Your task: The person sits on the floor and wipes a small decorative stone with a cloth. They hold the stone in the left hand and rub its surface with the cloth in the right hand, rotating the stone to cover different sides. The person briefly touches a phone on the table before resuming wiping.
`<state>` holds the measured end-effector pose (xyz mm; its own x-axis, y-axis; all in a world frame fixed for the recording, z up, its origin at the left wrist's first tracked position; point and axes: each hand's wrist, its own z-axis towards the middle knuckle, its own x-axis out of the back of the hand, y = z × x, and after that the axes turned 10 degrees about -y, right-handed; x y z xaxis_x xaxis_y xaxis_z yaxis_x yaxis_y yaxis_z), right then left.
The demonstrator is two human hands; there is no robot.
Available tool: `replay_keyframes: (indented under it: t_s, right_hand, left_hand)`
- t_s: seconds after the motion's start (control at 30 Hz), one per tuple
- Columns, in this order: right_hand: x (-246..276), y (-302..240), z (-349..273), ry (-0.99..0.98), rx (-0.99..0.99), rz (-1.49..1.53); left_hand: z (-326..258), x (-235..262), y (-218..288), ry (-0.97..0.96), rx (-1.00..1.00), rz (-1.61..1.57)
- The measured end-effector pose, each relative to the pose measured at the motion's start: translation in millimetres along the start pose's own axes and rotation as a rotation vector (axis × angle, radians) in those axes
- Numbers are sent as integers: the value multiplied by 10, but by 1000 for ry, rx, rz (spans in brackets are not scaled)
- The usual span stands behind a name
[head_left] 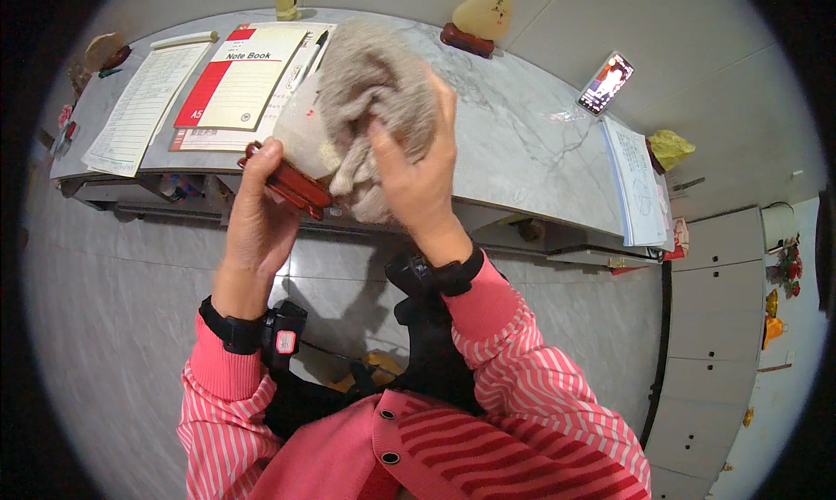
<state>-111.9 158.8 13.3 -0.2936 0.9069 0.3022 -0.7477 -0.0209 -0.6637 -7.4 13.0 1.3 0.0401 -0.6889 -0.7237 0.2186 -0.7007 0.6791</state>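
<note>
My left hand (258, 213) grips the dark red wooden base (292, 184) of a pale, rounded stone ornament (300, 139), holding it up in front of the marble desk (514, 143). My right hand (418, 165) presses a grey-beige cloth (370, 82) against the top and right side of the stone. The cloth hides most of the ornament. Both wrists wear black bands, and the sleeves are pink with stripes.
On the desk lie a red and cream notebook (239, 78), lined paper sheets (144, 104), a pen (309, 54), a second pale stone on a red base (479, 17), a lit phone (605, 82) and a paper stack (640, 182). White cabinets (723, 326) stand at the right.
</note>
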Motion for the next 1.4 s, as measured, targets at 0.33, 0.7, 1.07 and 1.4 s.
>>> replay_keyframes:
  t_s: [0.33, 0.7, 1.07, 1.4]
  right_hand:
    - [19, -101, 54, -99, 44, -297]
    - [-151, -435, -47, -242, 188, -360]
    - [36, -113, 108, -23, 16, -418]
    - [-203, -339, -85, -246, 60, -376]
  left_hand:
    - [-15, 30, -57, -128, 97, 156]
    - [-60, 173, -11, 7, -40, 80]
    - [-144, -45, 37, -63, 70, 382]
    - [-129, 44, 143, 12, -74, 171]
